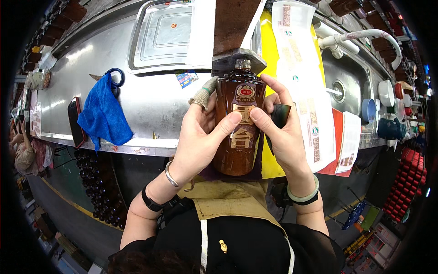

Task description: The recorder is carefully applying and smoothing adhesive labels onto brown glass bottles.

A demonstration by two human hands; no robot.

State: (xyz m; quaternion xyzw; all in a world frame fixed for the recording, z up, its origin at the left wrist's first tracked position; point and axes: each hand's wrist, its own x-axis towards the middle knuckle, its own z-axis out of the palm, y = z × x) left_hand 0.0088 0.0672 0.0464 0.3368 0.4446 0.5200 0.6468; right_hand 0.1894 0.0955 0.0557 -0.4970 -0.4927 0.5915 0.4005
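Note:
Between my two hands lies a brown glass bottle (237,160), its bare threaded neck pointing away from me. Raised gold lettering and a red-and-gold emblem decorate its front. My left hand (199,132) grips the left side, thumb pressed on the front; a pale cloth finger cover (203,94) wraps one of its fingers. My right hand (285,137) clasps the other side, its thumb also on the front near the lettering. A dark, flat, glossy piece (280,115) is tucked among the right fingers; its kind cannot be made out. Fingers behind the bottle are hidden.
Beyond the neck stands a metal bracket (251,57) on a brown block (233,25). Printed label sheets (299,82) cover yellow material at right, before a sink (346,77) with a white tap (365,34). Leftward are a metal tray (159,41), blue cloth (104,112), scissors (117,76) and phone (75,121).

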